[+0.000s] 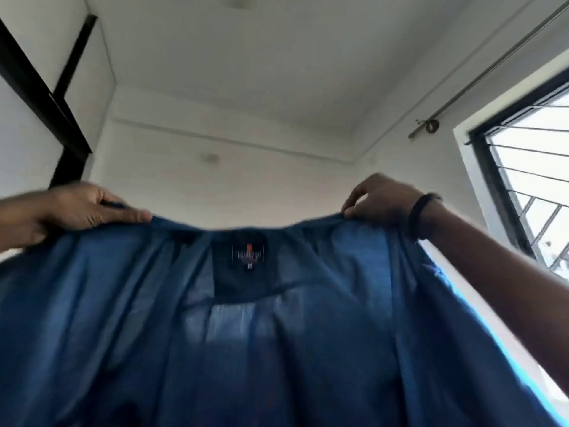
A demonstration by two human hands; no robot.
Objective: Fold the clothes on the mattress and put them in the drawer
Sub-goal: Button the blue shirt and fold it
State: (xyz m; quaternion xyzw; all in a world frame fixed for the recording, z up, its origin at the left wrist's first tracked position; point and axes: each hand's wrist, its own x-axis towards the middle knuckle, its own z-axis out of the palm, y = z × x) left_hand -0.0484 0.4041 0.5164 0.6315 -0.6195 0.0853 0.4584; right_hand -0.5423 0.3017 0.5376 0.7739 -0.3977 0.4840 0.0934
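Both grips pinching blue shirt top edge: left hand, right hand; cloth hangs spread between.

Both arms raised, entering from lower frame corners. Left hand mid-left, thumb extended along top, fingers curled, gripping blue shirt top edge. Right hand mid-right, fingertips pinching same edge; dark band on wrist.

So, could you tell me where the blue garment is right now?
In the head view, the blue garment hangs mid-frame, its top edge gripped between the left hand and right hand.
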